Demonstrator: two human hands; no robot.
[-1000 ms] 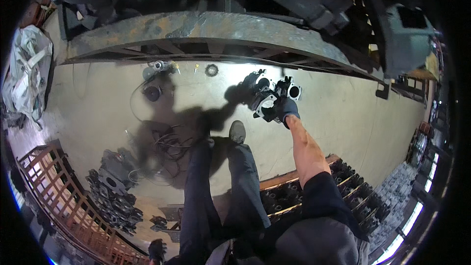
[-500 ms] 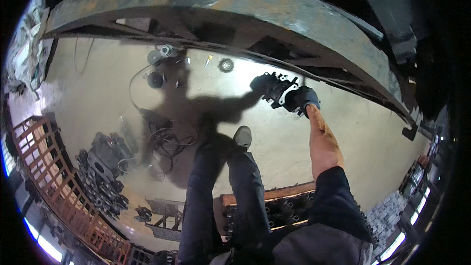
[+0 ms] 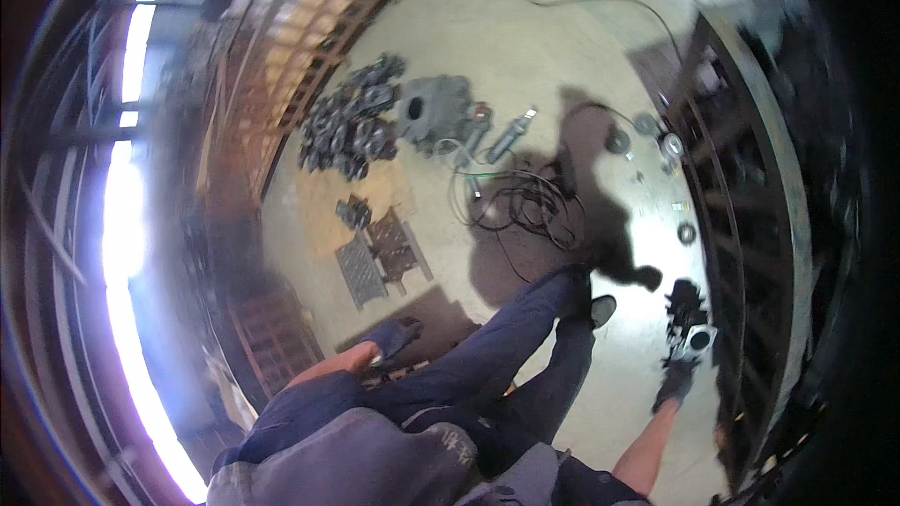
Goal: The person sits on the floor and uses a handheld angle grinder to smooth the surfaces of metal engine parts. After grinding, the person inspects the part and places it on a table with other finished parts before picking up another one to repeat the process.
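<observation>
You had your right hand (image 3: 678,380) at the flanged metal part (image 3: 689,345), apparently positioning it, grip unclear, left hand (image 3: 398,337) well apart, finger closure unclear; any lift called for firm hold.

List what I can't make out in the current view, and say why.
Head view, all of it:
- Right hand: the dark glove blurs into the pale-flanged metal part, so its fingertips and grip can't be told.
- Left hand: blurred; finger shape unclear.
- Pile of dark parts: blurred and overlapping, so uncountable.
- Tiny items beside the rack: too small to identify.
- The rack's far side: lost in darkness toward the right rim.
</observation>
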